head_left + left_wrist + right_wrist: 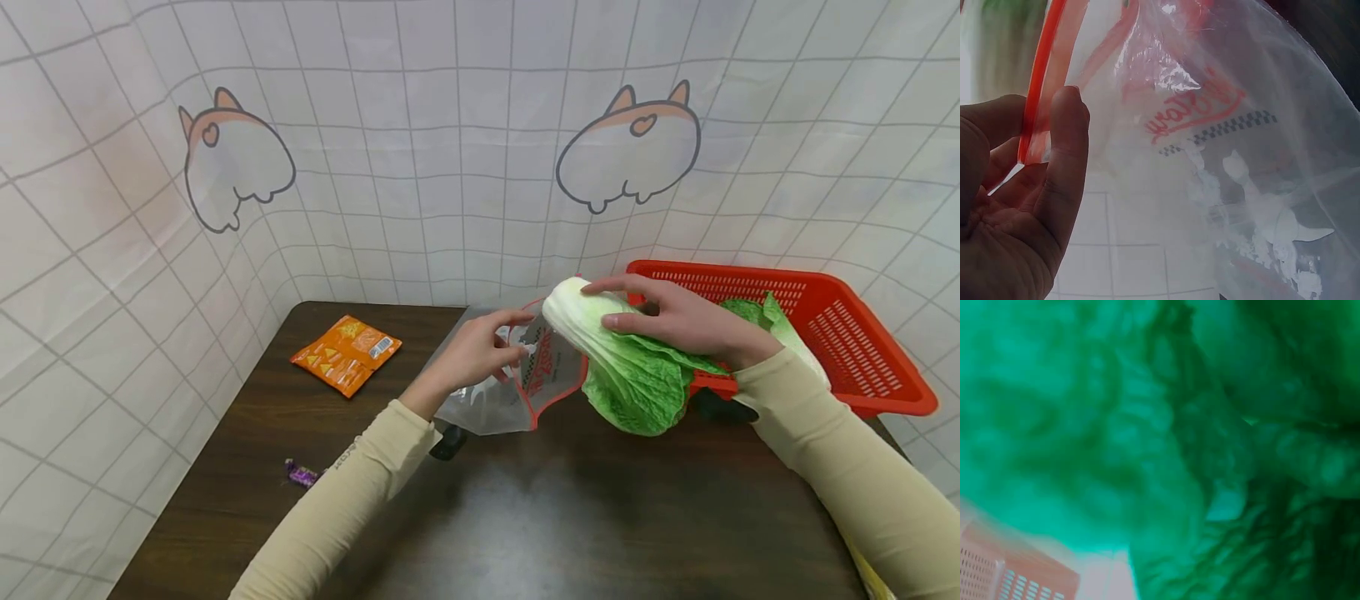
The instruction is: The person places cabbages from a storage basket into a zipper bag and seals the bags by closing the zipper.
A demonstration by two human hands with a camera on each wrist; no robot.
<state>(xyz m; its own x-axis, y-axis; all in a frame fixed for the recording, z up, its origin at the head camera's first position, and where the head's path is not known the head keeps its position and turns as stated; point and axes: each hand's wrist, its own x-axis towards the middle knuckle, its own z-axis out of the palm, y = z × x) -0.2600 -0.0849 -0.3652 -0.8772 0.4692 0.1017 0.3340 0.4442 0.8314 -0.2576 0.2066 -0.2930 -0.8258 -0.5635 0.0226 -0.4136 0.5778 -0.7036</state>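
My right hand (667, 317) grips a napa cabbage (622, 367) from above and holds it in the air, white stem end toward the bag. My left hand (480, 350) pinches the red zip edge of a clear plastic zip bag (517, 379) with red print, holding its mouth up next to the stem. In the left wrist view the thumb and fingers (1066, 162) pinch the red strip of the zip bag (1222, 156). Blurred green cabbage leaves (1160, 437) fill the right wrist view.
A red plastic basket (832, 333) stands at the table's back right with more green leaves (757, 312) in it. An orange snack packet (347, 354) lies at the back left, a small purple candy (302, 474) near the left edge. A dark wooden table (525, 517) is walled by gridded cloth.
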